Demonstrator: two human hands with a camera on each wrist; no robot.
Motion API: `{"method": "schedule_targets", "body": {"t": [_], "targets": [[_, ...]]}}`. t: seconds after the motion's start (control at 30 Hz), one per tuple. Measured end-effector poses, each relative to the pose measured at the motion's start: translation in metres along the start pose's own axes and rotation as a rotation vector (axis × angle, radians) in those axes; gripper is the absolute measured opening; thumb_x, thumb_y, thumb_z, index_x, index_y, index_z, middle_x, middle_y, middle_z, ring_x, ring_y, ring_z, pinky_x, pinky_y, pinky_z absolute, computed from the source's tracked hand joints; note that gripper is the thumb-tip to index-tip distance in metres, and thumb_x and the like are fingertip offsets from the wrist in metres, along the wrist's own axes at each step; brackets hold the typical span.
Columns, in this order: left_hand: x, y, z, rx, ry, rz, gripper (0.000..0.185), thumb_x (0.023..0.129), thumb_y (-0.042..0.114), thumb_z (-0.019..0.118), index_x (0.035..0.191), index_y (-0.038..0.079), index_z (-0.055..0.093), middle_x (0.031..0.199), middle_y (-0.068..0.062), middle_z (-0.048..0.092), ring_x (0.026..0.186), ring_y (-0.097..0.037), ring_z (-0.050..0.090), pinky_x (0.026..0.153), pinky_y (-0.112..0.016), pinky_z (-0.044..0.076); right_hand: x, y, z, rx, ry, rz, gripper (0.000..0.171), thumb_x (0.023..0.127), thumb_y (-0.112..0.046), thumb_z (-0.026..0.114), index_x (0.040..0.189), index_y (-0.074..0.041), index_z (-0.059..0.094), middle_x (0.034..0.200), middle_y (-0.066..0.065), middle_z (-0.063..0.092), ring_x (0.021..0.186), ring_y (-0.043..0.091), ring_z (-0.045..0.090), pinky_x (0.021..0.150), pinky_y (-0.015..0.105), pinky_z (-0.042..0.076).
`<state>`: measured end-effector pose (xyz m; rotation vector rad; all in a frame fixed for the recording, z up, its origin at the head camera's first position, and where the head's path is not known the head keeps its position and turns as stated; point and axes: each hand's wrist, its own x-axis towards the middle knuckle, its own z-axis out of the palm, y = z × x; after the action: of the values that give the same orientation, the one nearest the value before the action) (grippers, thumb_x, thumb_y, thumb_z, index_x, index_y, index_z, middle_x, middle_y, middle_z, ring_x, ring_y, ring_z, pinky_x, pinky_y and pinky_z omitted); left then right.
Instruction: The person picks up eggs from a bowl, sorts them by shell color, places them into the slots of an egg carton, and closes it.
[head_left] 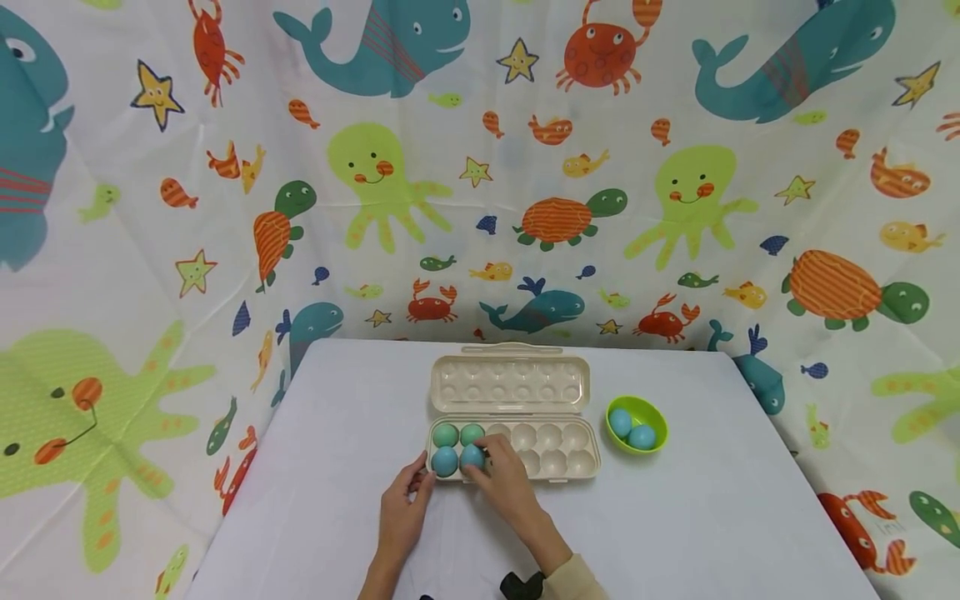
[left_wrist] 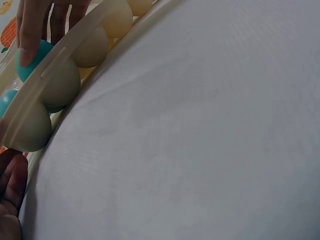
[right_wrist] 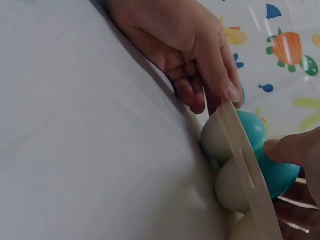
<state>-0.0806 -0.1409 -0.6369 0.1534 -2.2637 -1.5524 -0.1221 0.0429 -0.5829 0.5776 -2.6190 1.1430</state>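
A beige egg carton (head_left: pixel 577 437) lies on the white-covered table with its lid (head_left: pixel 510 372) folded back. My right hand (head_left: pixel 512 482) pinches a blue egg (head_left: pixel 471 456) between thumb and fingers, at the front cup of the second column. In the right wrist view, my thumb presses on this blue egg (right_wrist: pixel 281 172). My left hand (head_left: pixel 401 512) grips the carton's front left corner, thumb on the rim and fingers curled below it. Another blue egg (head_left: pixel 445 462) sits in the front left cup, with two green eggs (head_left: pixel 446 434) in the row behind.
Right of the carton stands a lime green bowl (head_left: pixel 654 414) holding two blue eggs (head_left: pixel 642 437). A curtain (head_left: pixel 480 242) printed with sea animals hangs behind the table and along its sides. Something dark (head_left: pixel 522 586) shows by the right wrist at the bottom edge.
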Motion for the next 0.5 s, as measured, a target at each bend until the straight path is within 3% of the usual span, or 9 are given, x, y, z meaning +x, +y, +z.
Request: {"method": "schedule_targets", "body": {"t": [0.5], "targets": [[0.0001, -0.0035, 0.0012, 0.034, 0.020, 0.029, 0.037, 0.093, 0.015, 0.072, 0.129, 0.006, 0.066, 0.107, -0.003, 0.075, 0.082, 0.002, 0.061, 0.073, -0.015, 0.053, 0.0047, -0.0107, 0.0115, -0.054, 0.001, 0.150, 0.035, 0.081, -0.016, 0.081, 0.110, -0.004, 0.066, 0.104, 0.006, 0.064, 0.099, 0.019, 0.060, 0.087, 0.035, 0.056]]}}
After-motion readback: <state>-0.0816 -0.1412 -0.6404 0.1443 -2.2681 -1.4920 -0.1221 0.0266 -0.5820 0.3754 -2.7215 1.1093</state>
